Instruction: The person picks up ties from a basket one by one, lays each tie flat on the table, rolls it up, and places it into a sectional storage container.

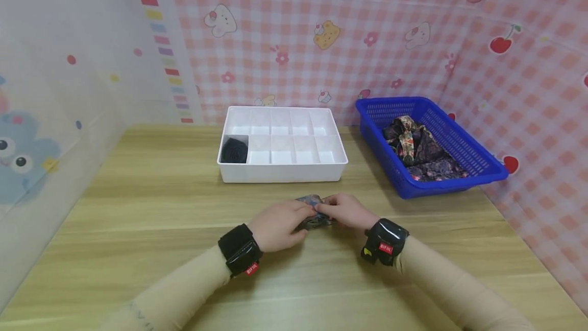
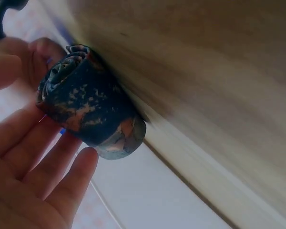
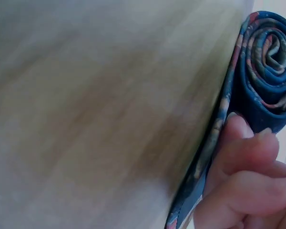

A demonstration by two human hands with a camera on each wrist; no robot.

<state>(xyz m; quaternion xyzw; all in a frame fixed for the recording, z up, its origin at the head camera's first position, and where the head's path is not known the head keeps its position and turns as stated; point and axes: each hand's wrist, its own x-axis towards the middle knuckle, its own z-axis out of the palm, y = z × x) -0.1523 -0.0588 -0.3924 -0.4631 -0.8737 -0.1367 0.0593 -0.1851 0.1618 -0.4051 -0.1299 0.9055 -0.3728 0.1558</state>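
The rolled cloth [image 2: 93,105], on the table [image 1: 138,193] nearer than the white tray [image 1: 282,173], seemed light, soft, best gripped round its coil, with the left hand [image 1: 279,225] straight-fingered against it, the right hand [image 1: 348,211] pinching it.

The left hand [image 1: 278,225] partly hides the rolled cloth [image 1: 318,221]; the right wrist view's right edge crops it, the tabletop [image 3: 86,119] blurred

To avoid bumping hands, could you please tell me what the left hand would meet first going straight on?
The rolled patterned cloth, which the left hand already touches; beyond it, probably the right hand, though depth is unclear.
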